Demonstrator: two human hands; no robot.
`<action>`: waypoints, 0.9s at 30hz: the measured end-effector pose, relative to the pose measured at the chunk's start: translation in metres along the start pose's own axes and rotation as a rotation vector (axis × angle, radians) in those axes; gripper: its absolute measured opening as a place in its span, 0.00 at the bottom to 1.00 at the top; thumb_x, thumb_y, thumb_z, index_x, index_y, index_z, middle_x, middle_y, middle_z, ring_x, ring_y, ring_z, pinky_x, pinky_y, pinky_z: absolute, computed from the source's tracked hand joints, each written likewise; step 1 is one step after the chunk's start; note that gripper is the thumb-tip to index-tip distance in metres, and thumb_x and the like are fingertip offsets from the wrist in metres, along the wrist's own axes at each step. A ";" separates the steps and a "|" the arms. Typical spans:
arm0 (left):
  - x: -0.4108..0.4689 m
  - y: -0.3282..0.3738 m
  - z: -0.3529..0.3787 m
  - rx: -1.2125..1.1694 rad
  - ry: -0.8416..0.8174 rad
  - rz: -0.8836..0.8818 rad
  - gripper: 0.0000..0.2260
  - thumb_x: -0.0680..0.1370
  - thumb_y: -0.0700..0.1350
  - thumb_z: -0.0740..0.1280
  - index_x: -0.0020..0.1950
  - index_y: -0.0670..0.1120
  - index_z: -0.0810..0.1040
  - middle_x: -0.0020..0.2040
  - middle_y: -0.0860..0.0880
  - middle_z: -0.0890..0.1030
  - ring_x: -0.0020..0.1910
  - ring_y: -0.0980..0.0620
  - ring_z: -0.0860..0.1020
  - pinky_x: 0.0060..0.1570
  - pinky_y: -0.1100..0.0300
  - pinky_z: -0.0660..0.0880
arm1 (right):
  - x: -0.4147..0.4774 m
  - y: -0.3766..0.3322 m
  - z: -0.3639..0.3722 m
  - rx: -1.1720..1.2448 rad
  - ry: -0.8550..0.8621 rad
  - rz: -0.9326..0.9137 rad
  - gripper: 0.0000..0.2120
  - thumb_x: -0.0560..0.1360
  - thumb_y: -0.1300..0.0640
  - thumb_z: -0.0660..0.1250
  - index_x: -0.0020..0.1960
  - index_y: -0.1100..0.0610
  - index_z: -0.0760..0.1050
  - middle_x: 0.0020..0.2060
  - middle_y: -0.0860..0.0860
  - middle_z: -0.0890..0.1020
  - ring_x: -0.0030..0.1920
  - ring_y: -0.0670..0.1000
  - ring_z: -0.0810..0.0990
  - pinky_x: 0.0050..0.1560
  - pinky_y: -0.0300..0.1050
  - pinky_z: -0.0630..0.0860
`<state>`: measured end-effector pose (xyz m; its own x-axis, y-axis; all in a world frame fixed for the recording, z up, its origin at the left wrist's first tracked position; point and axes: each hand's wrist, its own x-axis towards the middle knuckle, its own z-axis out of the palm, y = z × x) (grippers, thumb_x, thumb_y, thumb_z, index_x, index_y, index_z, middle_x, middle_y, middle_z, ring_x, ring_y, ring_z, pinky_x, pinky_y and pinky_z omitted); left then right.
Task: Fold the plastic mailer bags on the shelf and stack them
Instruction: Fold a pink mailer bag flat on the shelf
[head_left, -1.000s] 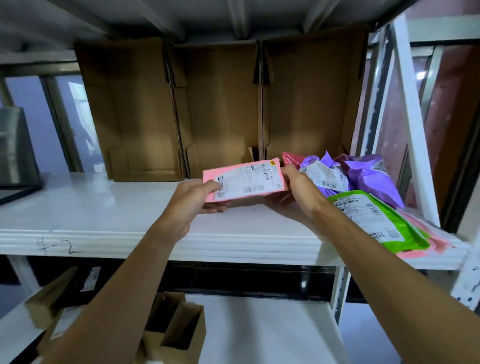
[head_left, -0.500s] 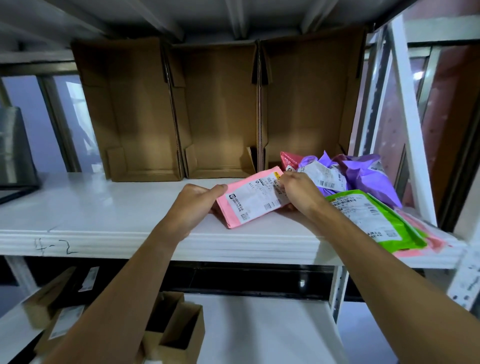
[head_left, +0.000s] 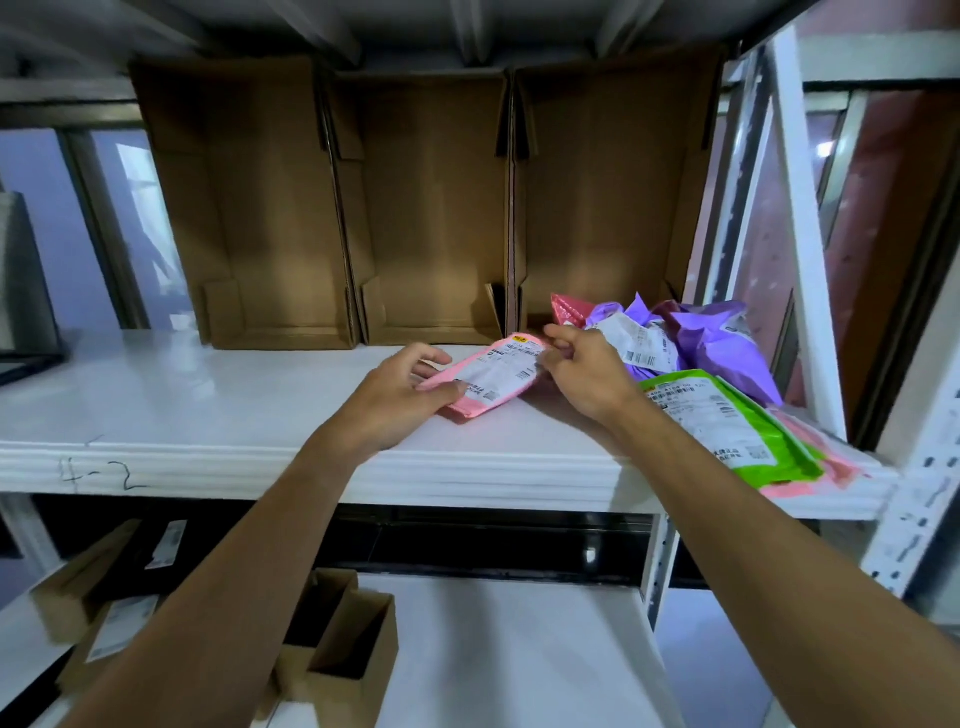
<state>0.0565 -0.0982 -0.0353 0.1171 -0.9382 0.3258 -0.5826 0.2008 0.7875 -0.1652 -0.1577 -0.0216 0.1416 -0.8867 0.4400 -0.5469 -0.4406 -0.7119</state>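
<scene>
A folded pink mailer bag (head_left: 496, 376) with a white label lies on the white shelf (head_left: 208, 415), near the middle. My left hand (head_left: 400, 402) grips its near left end, thumb on top. My right hand (head_left: 584, 374) pinches its far right corner. To the right sits a loose pile: purple mailer bags (head_left: 711, 343), a darker pink bag (head_left: 569, 312) behind them, a green mailer bag (head_left: 727, 426) with a large label, and a pink bag (head_left: 810, 478) under it at the shelf's front edge.
Three open brown cardboard boxes (head_left: 431, 218) stand on their sides along the shelf's back. A white upright post (head_left: 800, 234) bounds the right side. On the lower shelf are small cardboard boxes (head_left: 343, 654) and labelled boxes (head_left: 109, 613) at the left.
The pink bag was held up in the air by both hands; it has come down flat onto the shelf, turned diagonally, with both hands still on it.
</scene>
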 end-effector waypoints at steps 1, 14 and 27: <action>-0.001 0.001 0.000 -0.034 -0.005 0.017 0.09 0.76 0.50 0.74 0.55 0.55 0.81 0.48 0.54 0.82 0.45 0.58 0.80 0.48 0.60 0.76 | -0.001 -0.001 0.000 0.006 -0.019 -0.001 0.09 0.77 0.62 0.66 0.55 0.60 0.80 0.46 0.52 0.82 0.50 0.52 0.77 0.49 0.41 0.72; -0.002 0.002 0.002 0.128 -0.061 0.104 0.16 0.76 0.61 0.70 0.63 0.60 0.78 0.61 0.57 0.78 0.58 0.56 0.78 0.55 0.55 0.78 | 0.006 0.005 0.008 -0.134 -0.200 -0.027 0.13 0.78 0.49 0.65 0.58 0.46 0.83 0.63 0.42 0.81 0.64 0.47 0.76 0.68 0.47 0.69; 0.004 -0.002 0.006 0.209 -0.254 0.084 0.18 0.79 0.61 0.66 0.69 0.66 0.75 0.72 0.60 0.74 0.68 0.56 0.73 0.69 0.51 0.71 | 0.010 0.013 0.018 -0.379 -0.347 -0.155 0.20 0.85 0.49 0.51 0.72 0.48 0.73 0.70 0.50 0.75 0.70 0.54 0.70 0.62 0.41 0.65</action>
<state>0.0534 -0.1044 -0.0387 -0.1274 -0.9664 0.2233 -0.7368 0.2429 0.6309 -0.1560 -0.1750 -0.0365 0.4737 -0.8377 0.2719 -0.7482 -0.5456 -0.3775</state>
